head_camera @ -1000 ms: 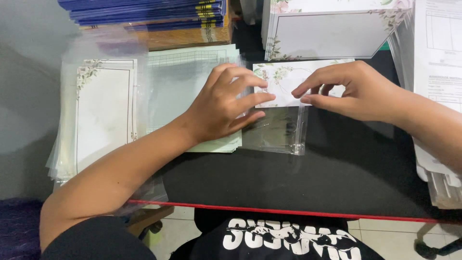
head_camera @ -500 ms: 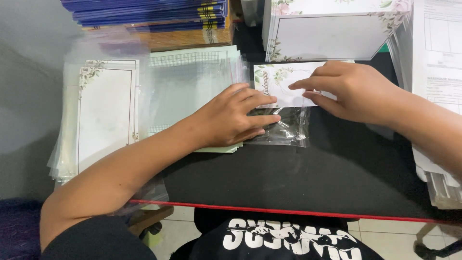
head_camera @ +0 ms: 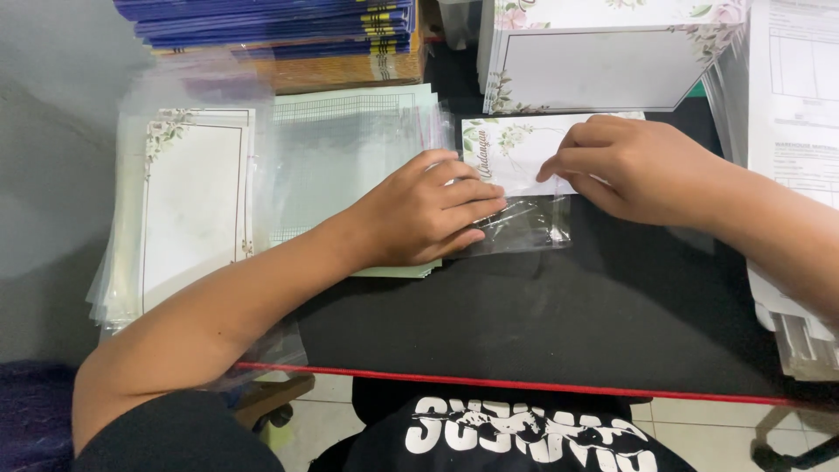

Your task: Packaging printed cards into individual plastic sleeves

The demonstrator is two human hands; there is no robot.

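A white card with a floral corner point(head_camera: 511, 150) lies on the black table point(head_camera: 559, 323), partly inside a clear plastic sleeve point(head_camera: 533, 225). My left hand point(head_camera: 428, 211) lies flat, its fingers pressing the near end of the sleeve against the table. My right hand point(head_camera: 638, 166) rests on the right part of the card, with its fingertips pinching the card's lower edge where it meets the sleeve. The card's right half is hidden under that hand.
A stack of clear sleeves over pale green sheets point(head_camera: 345, 166) lies left of the card. Bagged floral-bordered cards point(head_camera: 188, 210) sit at far left. Blue booklets point(head_camera: 280, 22) and a large bordered sheet point(head_camera: 603, 65) stand behind. Printed papers point(head_camera: 795, 105) are piled at right.
The card has slid farther out of the sleeve toward the back of the table. My left hand has shifted right and down onto the sleeve's end, and my right hand moved slightly back.
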